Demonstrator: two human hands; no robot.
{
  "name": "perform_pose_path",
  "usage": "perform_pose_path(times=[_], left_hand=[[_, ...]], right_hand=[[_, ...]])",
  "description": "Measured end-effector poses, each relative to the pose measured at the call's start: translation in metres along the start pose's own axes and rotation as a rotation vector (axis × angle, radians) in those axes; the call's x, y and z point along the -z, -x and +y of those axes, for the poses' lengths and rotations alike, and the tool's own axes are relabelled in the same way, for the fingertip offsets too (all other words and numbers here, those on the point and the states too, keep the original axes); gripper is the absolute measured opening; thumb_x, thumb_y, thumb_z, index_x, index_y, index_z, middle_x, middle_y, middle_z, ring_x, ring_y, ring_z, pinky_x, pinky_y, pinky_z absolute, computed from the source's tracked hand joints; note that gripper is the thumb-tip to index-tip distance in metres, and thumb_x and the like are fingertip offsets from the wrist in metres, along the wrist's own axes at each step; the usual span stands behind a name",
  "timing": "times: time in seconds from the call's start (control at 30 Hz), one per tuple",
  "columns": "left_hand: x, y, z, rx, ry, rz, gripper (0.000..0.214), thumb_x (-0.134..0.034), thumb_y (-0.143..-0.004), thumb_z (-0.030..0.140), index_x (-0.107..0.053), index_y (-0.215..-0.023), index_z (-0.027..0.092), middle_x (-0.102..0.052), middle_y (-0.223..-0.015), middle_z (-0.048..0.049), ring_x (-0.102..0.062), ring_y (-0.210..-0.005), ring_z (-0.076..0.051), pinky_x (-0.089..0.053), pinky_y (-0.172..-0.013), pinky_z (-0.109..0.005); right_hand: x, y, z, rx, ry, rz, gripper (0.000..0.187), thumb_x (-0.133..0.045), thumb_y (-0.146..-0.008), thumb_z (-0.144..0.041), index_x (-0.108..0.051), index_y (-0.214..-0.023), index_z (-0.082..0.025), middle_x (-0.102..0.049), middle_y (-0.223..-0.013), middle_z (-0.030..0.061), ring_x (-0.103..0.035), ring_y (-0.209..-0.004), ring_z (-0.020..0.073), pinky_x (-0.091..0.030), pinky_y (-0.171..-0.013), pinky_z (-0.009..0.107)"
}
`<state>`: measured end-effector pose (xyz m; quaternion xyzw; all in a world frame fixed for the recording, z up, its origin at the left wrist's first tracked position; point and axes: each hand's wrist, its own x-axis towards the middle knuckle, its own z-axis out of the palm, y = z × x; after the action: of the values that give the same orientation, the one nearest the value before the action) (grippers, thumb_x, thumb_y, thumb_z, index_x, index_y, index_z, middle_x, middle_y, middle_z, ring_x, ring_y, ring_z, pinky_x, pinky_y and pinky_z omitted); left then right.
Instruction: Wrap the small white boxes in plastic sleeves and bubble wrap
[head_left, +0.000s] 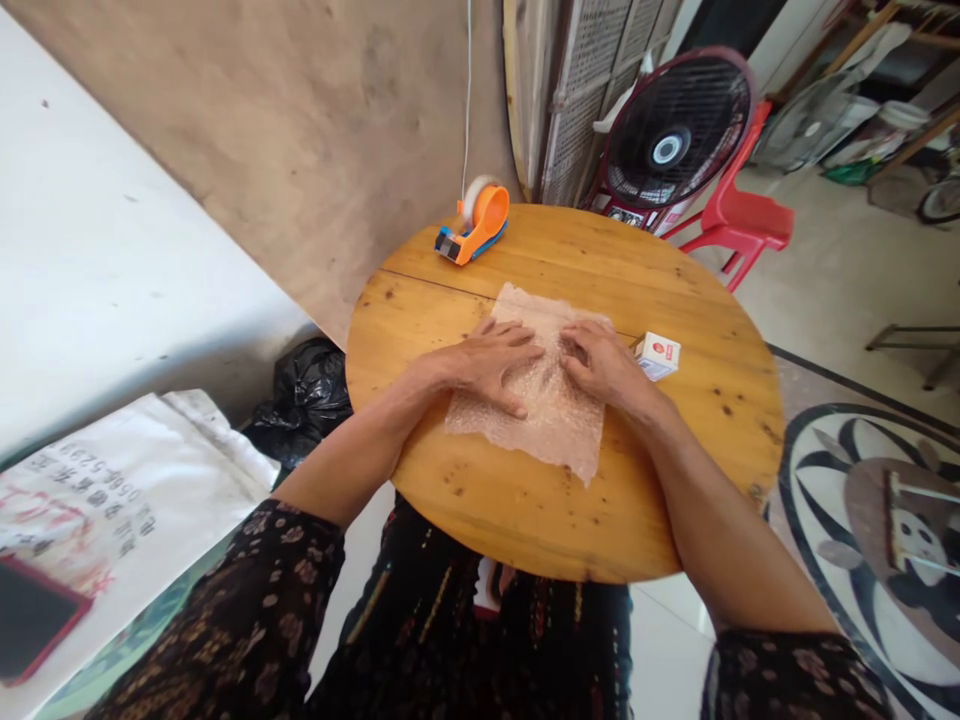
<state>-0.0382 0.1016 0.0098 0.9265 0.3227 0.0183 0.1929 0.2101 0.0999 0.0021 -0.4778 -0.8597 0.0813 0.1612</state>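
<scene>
A sheet of clear bubble wrap (pixel 559 425) lies spread on the round wooden table (pixel 697 300). My left hand (pixel 495 362) rests flat on its left part, fingers spread and thumb stretched out. On the right part, my right hand (pixel 600 360) touches the wrap with bent fingers. A gap shows between its thumb and forefinger, and nothing is visible in it. Just right of that hand stands a small white box (pixel 658 355) with a red mark. An orange tape dispenser (pixel 480 225) with a roll of tape sits near the table's far left edge.
A large fan (pixel 671 140) and a red plastic chair (pixel 750 215) stand beyond the table. To the left are a black plastic bag (pixel 311 385) and a white sack (pixel 142 480) with a phone (pixel 34 615) near it. A wooden board (pixel 315 130) leans behind.
</scene>
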Motion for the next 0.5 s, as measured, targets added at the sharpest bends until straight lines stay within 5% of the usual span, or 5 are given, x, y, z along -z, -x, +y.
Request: perform_pose_path(times=[0.17, 0.27, 0.5], left_hand=[[-0.005, -0.004, 0.004, -0.132, 0.02, 0.217, 0.064, -0.065, -0.087, 0.049, -0.053, -0.143, 0.021, -0.043, -0.157, -0.0146, -0.032, -0.149, -0.036, -0.023, -0.122, -0.055], [-0.008, -0.009, 0.005, -0.22, 0.002, 0.194, 0.052, -0.063, -0.089, 0.041, -0.06, -0.137, 0.02, -0.051, -0.151, -0.0146, -0.041, -0.144, -0.033, -0.03, -0.12, -0.051], [-0.005, -0.007, 0.0, -0.06, -0.042, 0.113, 0.072, -0.071, -0.081, 0.057, -0.057, -0.139, 0.017, -0.045, -0.156, -0.0165, -0.039, -0.146, -0.035, -0.029, -0.12, -0.048]], right_hand=[[0.004, 0.001, 0.0, 0.011, 0.0, -0.056, 0.045, -0.051, -0.087, -0.029, -0.065, -0.127, -0.012, -0.061, -0.139, 0.0186, -0.056, -0.13, 0.0343, -0.041, -0.114, 0.053], [0.006, 0.003, -0.001, 0.012, 0.052, -0.116, 0.054, -0.055, -0.088, -0.037, -0.062, -0.132, -0.009, -0.056, -0.145, 0.0219, -0.05, -0.137, 0.0372, -0.037, -0.116, 0.054], [0.013, 0.006, 0.003, 0.003, 0.074, -0.29, 0.081, -0.069, -0.079, -0.052, -0.049, -0.147, -0.013, -0.043, -0.158, 0.0202, -0.036, -0.147, 0.0415, -0.032, -0.118, 0.061]])
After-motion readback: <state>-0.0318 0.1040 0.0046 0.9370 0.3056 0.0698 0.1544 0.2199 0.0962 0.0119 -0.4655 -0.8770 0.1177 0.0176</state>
